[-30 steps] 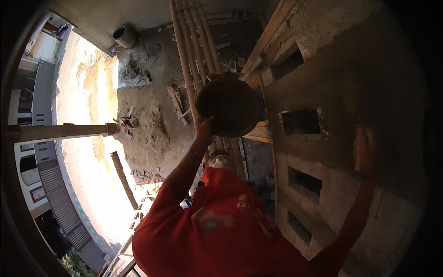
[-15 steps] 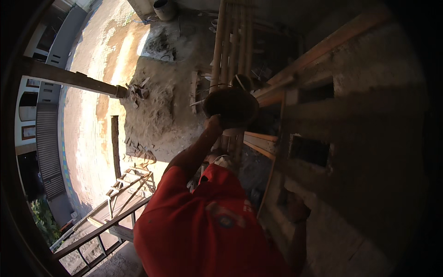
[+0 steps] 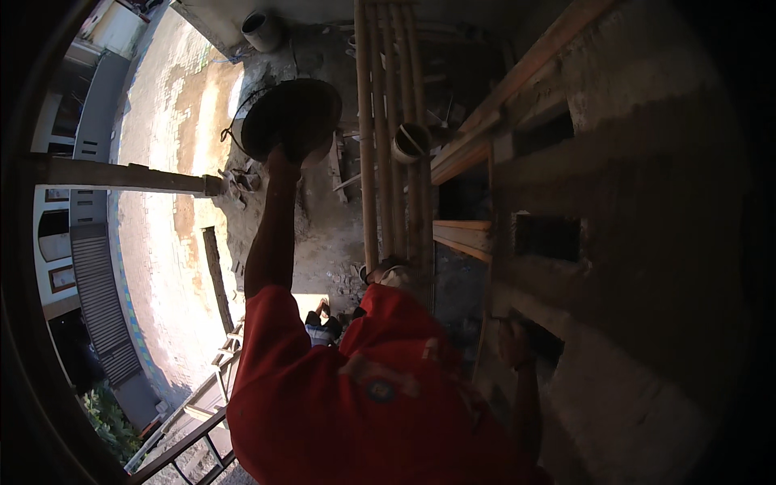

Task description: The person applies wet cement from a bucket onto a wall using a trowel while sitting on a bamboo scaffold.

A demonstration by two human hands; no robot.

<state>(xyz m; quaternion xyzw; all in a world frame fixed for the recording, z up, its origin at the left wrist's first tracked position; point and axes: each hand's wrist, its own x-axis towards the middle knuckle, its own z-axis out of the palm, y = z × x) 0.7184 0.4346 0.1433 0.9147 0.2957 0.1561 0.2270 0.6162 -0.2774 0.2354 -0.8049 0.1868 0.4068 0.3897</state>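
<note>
My left arm reaches out ahead and to the left, and my left hand [image 3: 283, 155] is closed on the near rim of a dark round bucket [image 3: 319, 105]. The bucket is tilted, with a thin wire handle looping off its left side; its inside is too dark to read. On the right, my right hand [image 3: 514, 343] is by the wall, at the left edge of a dark rectangular patch [image 3: 541, 335]. Its fingers look curled, but deep shadow hides what they hold. A smaller bucket [image 3: 410, 144] with a pale handle across its mouth is over the poles ahead.
Several long poles [image 3: 376, 162] run away from me. Along the right stands a wall with an opening [image 3: 550, 237] and a slanting timber beam [image 3: 533, 73]. A wooden beam [image 3: 121, 176] crosses at left, above sunlit paving. A metal railing [image 3: 190, 449] is at lower left.
My left hand has carried the bucket from over the poles out to the left, uncovering the smaller bucket. My right hand has shifted slightly farther up along the wall. The view has shifted a little.
</note>
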